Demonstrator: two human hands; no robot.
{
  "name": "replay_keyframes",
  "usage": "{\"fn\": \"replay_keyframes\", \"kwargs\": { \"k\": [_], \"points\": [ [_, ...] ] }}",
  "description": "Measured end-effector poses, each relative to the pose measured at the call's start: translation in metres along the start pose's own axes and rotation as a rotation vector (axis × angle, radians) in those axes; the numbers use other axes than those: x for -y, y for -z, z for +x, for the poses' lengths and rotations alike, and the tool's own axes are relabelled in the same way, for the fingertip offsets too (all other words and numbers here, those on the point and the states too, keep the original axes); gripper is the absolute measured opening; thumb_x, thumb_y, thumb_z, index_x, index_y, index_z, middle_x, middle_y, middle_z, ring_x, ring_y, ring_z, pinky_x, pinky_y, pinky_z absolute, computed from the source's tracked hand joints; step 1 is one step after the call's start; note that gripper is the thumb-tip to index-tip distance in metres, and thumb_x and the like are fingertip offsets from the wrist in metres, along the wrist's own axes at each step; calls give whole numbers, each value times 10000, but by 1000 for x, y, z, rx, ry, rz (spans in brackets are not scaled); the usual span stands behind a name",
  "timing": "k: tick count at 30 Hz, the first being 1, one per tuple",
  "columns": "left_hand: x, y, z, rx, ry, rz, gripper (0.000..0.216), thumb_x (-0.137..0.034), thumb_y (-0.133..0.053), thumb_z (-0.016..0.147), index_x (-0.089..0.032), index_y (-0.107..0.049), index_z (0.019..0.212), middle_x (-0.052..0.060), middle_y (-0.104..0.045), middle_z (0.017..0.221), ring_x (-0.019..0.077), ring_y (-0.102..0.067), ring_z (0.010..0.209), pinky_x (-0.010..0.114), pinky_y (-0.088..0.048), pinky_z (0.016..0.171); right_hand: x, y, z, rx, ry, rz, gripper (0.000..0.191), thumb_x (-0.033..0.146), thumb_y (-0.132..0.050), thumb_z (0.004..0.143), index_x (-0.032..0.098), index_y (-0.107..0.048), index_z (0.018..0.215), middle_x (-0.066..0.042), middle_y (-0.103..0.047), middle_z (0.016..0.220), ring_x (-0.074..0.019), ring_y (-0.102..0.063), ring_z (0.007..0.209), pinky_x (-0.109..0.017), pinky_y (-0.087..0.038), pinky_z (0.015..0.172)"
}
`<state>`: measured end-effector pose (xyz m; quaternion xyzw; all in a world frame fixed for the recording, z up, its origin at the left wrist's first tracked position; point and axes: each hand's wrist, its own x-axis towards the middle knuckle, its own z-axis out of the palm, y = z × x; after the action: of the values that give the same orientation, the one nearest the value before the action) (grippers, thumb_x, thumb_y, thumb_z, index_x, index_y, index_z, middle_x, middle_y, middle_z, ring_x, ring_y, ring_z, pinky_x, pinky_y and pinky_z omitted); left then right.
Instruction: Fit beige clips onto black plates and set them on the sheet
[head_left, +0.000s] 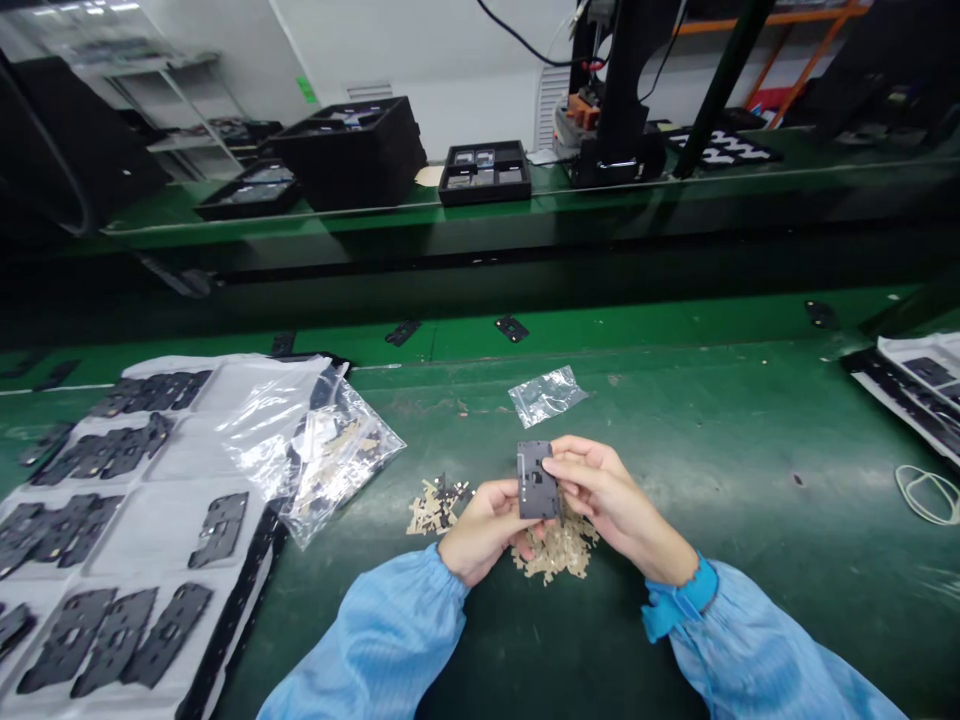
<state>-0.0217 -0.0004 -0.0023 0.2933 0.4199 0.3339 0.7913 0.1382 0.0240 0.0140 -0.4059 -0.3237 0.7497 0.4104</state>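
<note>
A flat, dark grey rectangular plate with small cutouts is held up between my two hands. My left hand grips its lower left edge, thumb across the front. On the upper right, my right hand pinches it, with the thumb and fingers closed at its edge. Under the hands lies a pile of small tan die-cut pieces, partly covered by them. A smaller heap of tan and black pieces sits just left of my left hand.
To the left, a white tray carries rows of similar dark plates. Clear bags of small pieces overlap its edge. An empty-looking clear bag lies ahead. Another tray and a pale cord loop are at right. Black boxes stand on the rear shelf.
</note>
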Motion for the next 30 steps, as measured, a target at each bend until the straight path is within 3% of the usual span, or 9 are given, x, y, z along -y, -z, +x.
{"fn": "replay_keyframes", "kwargs": {
  "k": [11, 16, 30],
  "points": [
    [4, -3, 0, -54, -50, 21, 263, -234, -824, 537, -115, -641, 684, -4, -598, 537, 63, -497, 444, 135, -389, 368, 0, -6, -5, 11, -1, 10, 204, 293, -722, 708, 157, -597, 795, 91, -415, 496, -11, -257, 350, -158, -151, 321],
    [5, -8, -2, -53, -82, -1, 295, -298, -822, 530, -112, -615, 628, -16, -567, 508, 43, -452, 399, 149, -371, 373, 0, -9, -7, 46, -10, 23, 187, 288, -705, 732, 153, -591, 791, 95, -377, 491, -17, -229, 363, -162, -145, 324],
    [7, -8, -2, 40, -73, 6, 264, -301, -808, 559, -106, -643, 623, -12, -555, 546, 36, -441, 389, 150, -372, 356, 2, -9, -9, 51, -28, 13, 181, 282, -711, 716, 154, -590, 760, 96, -372, 483, -13, -232, 342, -161, -136, 307]
  ]
}}
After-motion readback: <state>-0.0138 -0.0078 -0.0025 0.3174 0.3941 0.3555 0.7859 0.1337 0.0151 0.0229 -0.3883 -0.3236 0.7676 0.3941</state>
